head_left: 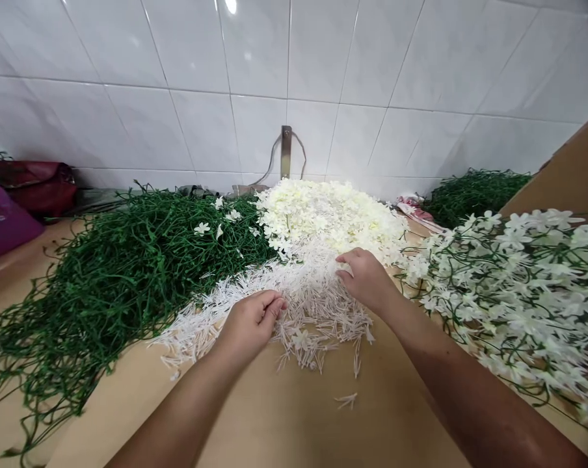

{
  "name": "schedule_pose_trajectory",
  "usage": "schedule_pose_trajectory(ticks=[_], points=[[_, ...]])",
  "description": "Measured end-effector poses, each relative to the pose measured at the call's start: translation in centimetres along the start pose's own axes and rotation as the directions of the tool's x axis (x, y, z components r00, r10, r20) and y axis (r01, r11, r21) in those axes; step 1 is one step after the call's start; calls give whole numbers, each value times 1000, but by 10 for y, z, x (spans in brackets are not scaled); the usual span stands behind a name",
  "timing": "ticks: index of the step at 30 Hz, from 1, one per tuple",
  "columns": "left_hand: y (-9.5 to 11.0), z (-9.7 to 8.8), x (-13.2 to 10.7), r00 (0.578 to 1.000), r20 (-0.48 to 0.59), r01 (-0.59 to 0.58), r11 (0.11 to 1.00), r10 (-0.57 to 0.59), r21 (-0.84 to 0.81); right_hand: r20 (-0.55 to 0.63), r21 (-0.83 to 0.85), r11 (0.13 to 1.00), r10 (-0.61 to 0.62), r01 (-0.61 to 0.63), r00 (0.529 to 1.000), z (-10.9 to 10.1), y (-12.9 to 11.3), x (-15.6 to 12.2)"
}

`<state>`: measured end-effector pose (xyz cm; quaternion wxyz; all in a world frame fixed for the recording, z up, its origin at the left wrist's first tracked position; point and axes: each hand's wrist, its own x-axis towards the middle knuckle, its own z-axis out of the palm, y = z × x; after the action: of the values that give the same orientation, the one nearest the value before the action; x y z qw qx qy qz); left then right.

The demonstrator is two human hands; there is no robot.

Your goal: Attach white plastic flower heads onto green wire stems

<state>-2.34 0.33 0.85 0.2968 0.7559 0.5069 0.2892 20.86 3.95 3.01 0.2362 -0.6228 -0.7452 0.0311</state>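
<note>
My left hand (252, 322) is over the near edge of a heap of thin white plastic stamen-like sprigs (318, 305), its thumb and fingers pinched together. Whatever may be between those fingertips is too small to make out. At the right side of the same heap is my right hand (367, 276), thumb and forefinger apart with a gap between them, and nothing visible held. Behind the sprigs rises a pile of cream-white artificial flower heads (328, 211). One loose sprig (347, 400) lies nearer to me on the brown tabletop (294, 422).
Green plastic stems (128, 260) form a big mound on the left, with a few white blossoms on it. White-flowered green stems (523, 292) spread on the right. Farther off are more green stems (474, 195), a cardboard piece (567, 172), a purple bag (6, 221) and a tiled wall (259, 58).
</note>
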Motion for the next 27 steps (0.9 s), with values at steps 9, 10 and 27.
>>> schedule_pose_trajectory(ticks=[9, 10, 27], points=[[-1, -4, -2, 998, 39, -51, 989, 46, 137, 20, -13, 998, 64, -64, 998, 10, 22, 7], [-1, -5, -2, 998, 35, -50, 989, 46, 142, -3, 46, 996, 76, -76, 997, 9, 25, 7], [10, -20, 41, 979, -191, -12, 959, 68, 282, -143, 840, 532, 412, -110, 900, 18, 25, -6]])
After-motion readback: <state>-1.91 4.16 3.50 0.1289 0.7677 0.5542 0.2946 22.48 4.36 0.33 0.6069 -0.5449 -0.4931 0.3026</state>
